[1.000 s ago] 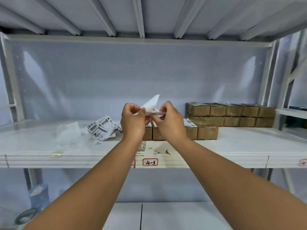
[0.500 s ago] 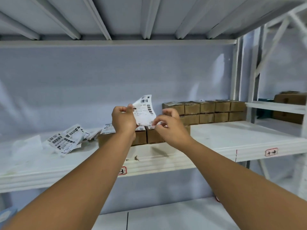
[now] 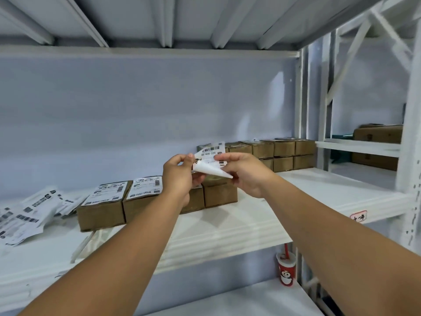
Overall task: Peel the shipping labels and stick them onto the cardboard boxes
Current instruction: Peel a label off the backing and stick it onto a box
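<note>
Both hands are raised above the white shelf (image 3: 250, 226) and share one shipping label (image 3: 210, 152). My left hand (image 3: 178, 179) pinches its left edge. My right hand (image 3: 245, 171) pinches its right side, and a white backing flap (image 3: 213, 171) curls down between the hands. Below them stands a row of small cardboard boxes; two on the left (image 3: 102, 207) (image 3: 144, 199) carry labels on top, and the box on the right (image 3: 219, 193) shows a bare top. The box under my left wrist is partly hidden.
A loose pile of label sheets (image 3: 25, 215) lies at the shelf's left end. More cardboard boxes (image 3: 282, 152) are stacked two high at the back right. A red paper cup with a straw (image 3: 286, 271) stands on the lower shelf. A neighbouring rack (image 3: 373, 144) holds larger boxes.
The view has swung further left and closer. The backing has come away from the label and now curls down between my hands, while the hands stay together above the boxes.
</note>
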Demonstrator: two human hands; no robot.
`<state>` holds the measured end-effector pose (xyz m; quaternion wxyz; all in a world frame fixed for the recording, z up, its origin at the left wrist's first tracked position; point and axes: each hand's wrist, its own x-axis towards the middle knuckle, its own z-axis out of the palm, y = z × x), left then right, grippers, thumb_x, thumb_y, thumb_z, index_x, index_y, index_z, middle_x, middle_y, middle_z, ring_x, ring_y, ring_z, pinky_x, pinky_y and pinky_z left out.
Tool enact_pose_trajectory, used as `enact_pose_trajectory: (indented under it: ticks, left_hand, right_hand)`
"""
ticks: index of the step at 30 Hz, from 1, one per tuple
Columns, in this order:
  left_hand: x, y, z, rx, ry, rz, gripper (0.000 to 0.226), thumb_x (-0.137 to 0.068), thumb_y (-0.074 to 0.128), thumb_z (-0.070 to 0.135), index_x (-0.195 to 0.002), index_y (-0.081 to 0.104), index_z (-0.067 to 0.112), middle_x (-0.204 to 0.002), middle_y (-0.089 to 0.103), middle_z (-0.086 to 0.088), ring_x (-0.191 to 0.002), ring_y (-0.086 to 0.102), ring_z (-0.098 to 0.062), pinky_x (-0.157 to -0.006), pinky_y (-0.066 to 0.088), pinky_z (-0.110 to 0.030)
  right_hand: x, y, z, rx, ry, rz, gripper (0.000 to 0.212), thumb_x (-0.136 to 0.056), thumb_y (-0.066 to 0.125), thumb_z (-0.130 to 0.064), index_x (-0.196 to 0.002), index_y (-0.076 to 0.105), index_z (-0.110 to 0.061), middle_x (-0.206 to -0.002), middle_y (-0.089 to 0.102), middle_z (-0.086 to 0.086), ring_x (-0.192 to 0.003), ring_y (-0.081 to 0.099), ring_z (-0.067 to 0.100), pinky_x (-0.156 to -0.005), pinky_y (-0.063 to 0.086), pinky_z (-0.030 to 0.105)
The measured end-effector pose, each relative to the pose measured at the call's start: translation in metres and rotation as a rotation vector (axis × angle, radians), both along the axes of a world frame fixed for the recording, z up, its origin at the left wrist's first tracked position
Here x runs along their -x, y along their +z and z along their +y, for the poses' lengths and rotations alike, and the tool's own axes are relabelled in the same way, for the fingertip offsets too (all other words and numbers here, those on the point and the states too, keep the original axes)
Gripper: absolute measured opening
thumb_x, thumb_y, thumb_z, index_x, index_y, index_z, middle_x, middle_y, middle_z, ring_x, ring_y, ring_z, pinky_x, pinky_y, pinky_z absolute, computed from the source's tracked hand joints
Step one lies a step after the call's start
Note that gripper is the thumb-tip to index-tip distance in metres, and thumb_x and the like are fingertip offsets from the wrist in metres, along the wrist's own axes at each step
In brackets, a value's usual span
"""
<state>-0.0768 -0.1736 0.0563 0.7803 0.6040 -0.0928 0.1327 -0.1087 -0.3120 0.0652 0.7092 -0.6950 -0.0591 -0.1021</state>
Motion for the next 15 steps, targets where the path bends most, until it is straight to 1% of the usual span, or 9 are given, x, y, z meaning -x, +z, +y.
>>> enact_pose_trajectory:
  ticks: [2,3,6,8,9,11,12,13,15]
  left_hand:
    - [-0.006,-0.002,-0.005,-0.012,-0.074,-0.036,0.023,-0.099,0.046,0.02,-0.085,0.061,0.009,-0.09,0.064,-0.006,-0.072,0.065,-0.018,-0.053,0.055,-0.021]
    - [-0.009,-0.002,-0.007,-0.025,-0.104,-0.057,0.021,-0.098,0.046,0.018,-0.09,0.063,0.009,-0.092,0.065,-0.005,-0.074,0.066,-0.017,-0.057,0.056,-0.021]
    - [-0.018,-0.002,-0.007,-0.137,-0.15,-0.125,0.015,-0.093,0.055,0.007,-0.101,0.066,0.013,-0.104,0.065,-0.006,-0.086,0.066,-0.018,-0.07,0.059,-0.027]
    - [-0.026,-0.002,-0.004,-0.319,-0.119,-0.18,0.025,-0.088,0.06,0.004,-0.105,0.067,0.022,-0.113,0.063,-0.003,-0.086,0.067,-0.015,-0.075,0.058,-0.031]
    - [-0.028,-0.001,-0.002,-0.432,-0.087,-0.217,0.029,-0.087,0.062,0.006,-0.108,0.066,0.026,-0.114,0.063,0.0,-0.08,0.066,-0.01,-0.07,0.057,-0.027]
    - [-0.031,-0.002,-0.002,-0.647,-0.002,-0.318,0.036,-0.087,0.063,0.009,-0.118,0.063,0.028,-0.112,0.061,0.005,-0.064,0.059,0.0,-0.057,0.045,-0.013]
    - [-0.033,-0.003,-0.003,-0.735,0.044,-0.375,0.039,-0.087,0.063,0.01,-0.122,0.06,0.026,-0.114,0.058,0.006,-0.066,0.057,-0.001,-0.059,0.042,-0.011]
    - [-0.035,-0.004,-0.003,-0.814,0.081,-0.427,0.042,-0.087,0.063,0.011,-0.126,0.058,0.025,-0.116,0.056,0.007,-0.074,0.058,-0.005,-0.065,0.042,-0.013]
    - [-0.037,-0.006,-0.005,-0.908,0.109,-0.483,0.046,-0.086,0.064,0.013,-0.13,0.055,0.023,-0.118,0.053,0.008,-0.085,0.058,-0.011,-0.076,0.044,-0.019]
  right_hand:
    - [-0.01,-0.001,-0.009,-0.035,-0.015,0.008,0.04,-0.085,0.045,0.013,-0.106,0.063,-0.015,-0.105,0.062,0.013,-0.083,0.052,0.021,-0.064,0.04,0.024]
    - [-0.015,-0.001,-0.013,-0.039,-0.014,0.007,0.043,-0.084,0.043,0.014,-0.109,0.063,-0.016,-0.105,0.061,0.013,-0.086,0.05,0.021,-0.065,0.04,0.025]
    - [-0.029,-0.005,-0.021,0.004,-0.036,-0.018,0.044,-0.082,0.04,0.012,-0.097,0.069,-0.018,-0.105,0.063,0.013,-0.089,0.049,0.021,-0.075,0.039,0.03]
    - [-0.039,-0.009,-0.023,0.026,-0.066,-0.041,0.045,-0.078,0.04,0.011,-0.092,0.071,-0.019,-0.108,0.065,0.014,-0.088,0.051,0.022,-0.077,0.038,0.034]
    - [-0.043,-0.011,-0.023,0.05,-0.08,-0.059,0.045,-0.076,0.041,0.011,-0.092,0.072,-0.019,-0.108,0.066,0.015,-0.086,0.052,0.022,-0.075,0.038,0.034]
    - [-0.05,-0.016,-0.023,0.095,-0.09,-0.096,0.044,-0.076,0.042,0.012,-0.094,0.071,-0.016,-0.101,0.067,0.013,-0.074,0.051,0.018,-0.067,0.039,0.027]
    - [-0.053,-0.018,-0.023,0.095,-0.093,-0.11,0.043,-0.077,0.042,0.012,-0.095,0.07,-0.015,-0.098,0.067,0.01,-0.071,0.052,0.016,-0.063,0.041,0.022]
    - [-0.056,-0.021,-0.023,0.076,-0.098,-0.12,0.042,-0.079,0.043,0.012,-0.095,0.07,-0.015,-0.097,0.067,0.008,-0.072,0.056,0.015,-0.063,0.044,0.019]
    - [-0.063,-0.028,-0.023,0.008,-0.125,-0.142,0.038,-0.08,0.046,0.009,-0.091,0.071,-0.017,-0.103,0.069,0.008,-0.088,0.061,0.019,-0.075,0.047,0.021]
